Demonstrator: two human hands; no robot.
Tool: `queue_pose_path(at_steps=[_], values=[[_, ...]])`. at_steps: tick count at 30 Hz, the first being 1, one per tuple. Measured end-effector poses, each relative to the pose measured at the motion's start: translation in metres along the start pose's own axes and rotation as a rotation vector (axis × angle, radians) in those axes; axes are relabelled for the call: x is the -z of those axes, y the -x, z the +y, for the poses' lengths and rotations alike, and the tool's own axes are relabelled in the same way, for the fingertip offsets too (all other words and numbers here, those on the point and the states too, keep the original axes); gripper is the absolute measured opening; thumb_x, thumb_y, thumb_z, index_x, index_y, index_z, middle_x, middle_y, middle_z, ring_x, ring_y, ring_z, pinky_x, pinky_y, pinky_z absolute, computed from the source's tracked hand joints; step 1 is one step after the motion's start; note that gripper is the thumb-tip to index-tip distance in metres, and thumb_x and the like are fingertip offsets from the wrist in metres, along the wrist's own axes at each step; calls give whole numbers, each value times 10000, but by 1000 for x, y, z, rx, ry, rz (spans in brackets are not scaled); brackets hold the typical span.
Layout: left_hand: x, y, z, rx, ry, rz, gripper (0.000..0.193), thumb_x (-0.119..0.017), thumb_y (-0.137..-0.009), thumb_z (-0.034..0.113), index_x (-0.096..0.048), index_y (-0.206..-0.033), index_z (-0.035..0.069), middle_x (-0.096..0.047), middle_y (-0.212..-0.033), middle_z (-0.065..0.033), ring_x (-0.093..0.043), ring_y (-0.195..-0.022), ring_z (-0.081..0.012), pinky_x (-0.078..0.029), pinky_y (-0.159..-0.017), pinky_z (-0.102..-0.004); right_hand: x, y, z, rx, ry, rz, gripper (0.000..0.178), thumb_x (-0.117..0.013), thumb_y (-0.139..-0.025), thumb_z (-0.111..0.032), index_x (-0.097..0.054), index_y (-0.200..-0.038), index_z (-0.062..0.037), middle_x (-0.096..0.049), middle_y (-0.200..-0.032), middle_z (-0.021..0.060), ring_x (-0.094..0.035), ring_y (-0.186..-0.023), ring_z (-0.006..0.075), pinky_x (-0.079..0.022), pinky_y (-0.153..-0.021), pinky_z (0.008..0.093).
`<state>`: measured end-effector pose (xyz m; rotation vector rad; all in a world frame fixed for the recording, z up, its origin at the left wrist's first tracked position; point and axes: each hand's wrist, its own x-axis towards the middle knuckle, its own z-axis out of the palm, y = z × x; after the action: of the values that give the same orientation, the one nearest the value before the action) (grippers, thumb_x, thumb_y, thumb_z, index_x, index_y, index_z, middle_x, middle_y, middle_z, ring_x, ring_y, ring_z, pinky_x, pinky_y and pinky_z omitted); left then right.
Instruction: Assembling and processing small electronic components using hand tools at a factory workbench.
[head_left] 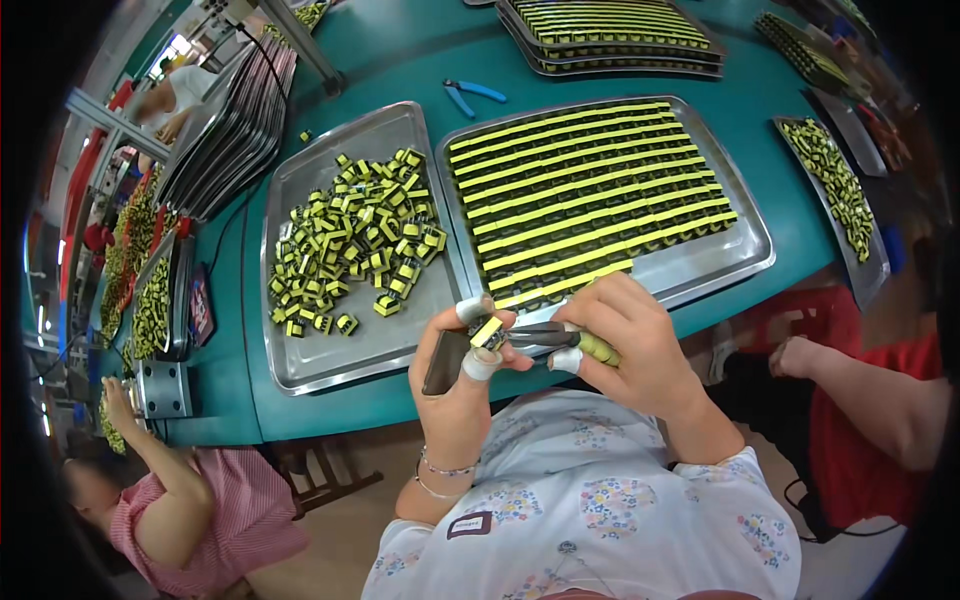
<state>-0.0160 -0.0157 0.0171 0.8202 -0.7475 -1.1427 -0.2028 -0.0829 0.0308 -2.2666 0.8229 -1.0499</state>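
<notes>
My left hand [450,385] is closed around a small yellow-and-black transformer-like part [487,332], pinched between thumb and fingers. White tape wraps several fingertips. A flat dark brown piece [443,364] lies against the same palm. In my right hand [640,345] is a dark, tapered metal tool [537,334] with a yellow-green wrapped handle. Its tip meets the part or sits right beside it; the exact contact is hidden by fingers. Both hands are over the table's near edge, in front of two metal trays.
A left tray [330,375] holds loose yellow-and-black parts; a right tray [745,250] has them in rows. Blue-handled pliers [472,93] lie beyond. Stacked trays [610,40] stand at the back, more trays [225,135] at left. Co-workers sit on both sides.
</notes>
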Motion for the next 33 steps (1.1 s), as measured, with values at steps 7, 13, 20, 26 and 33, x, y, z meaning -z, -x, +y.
queue_pose_path(at_steps=[7, 13, 20, 26, 33], values=[[2, 4, -9, -91, -154, 23, 482, -768, -857, 173, -527, -1214, -44, -644, -1068, -161, -647, -788, -152, -607, -705, -327, -3, 4, -4, 22, 73, -5, 329, -734, -661, -76, -665, -982, -54, -605, -918, 75, -586, -875, 286, -477, -761, 401], [0, 3, -11, -179, -234, 29, 466, -783, -837, 138, -537, -1192, -38, -653, -1054, -170, -657, -770, -168, -599, -704, -323, -3, 6, 1, 52, 144, -15, 329, -752, -652, -90, -661, -967, -58, -602, -877, 72, -591, -823, 274, -492, -712, 385], [9, 2, -19, -268, -392, -17, 440, -783, -836, 134, -538, -1159, -36, -645, -1064, -174, -657, -757, -177, -601, -692, -328, -9, 15, -1, 21, 186, 40, 315, -761, -634, -97, -645, -926, -67, -600, -844, 64, -584, -726, 272, -492, -640, 383], [8, 1, -18, -266, -367, 24, 446, -790, -828, 129, -540, -1161, -31, -639, -1066, -175, -660, -787, -177, -614, -695, -327, -4, 11, -4, -44, 104, 53, 311, -739, -642, -82, -647, -938, -59, -595, -867, 71, -591, -794, 277, -484, -694, 393], [10, 2, -19, -272, -398, -2, 437, -784, -835, 123, -539, -1163, -28, -632, -1065, -163, -678, -836, -205, -624, -703, -336, -5, 11, -1, 14, 83, 27, 298, -733, -651, -83, -652, -937, -61, -592, -882, 64, -576, -798, 278, -477, -704, 394]])
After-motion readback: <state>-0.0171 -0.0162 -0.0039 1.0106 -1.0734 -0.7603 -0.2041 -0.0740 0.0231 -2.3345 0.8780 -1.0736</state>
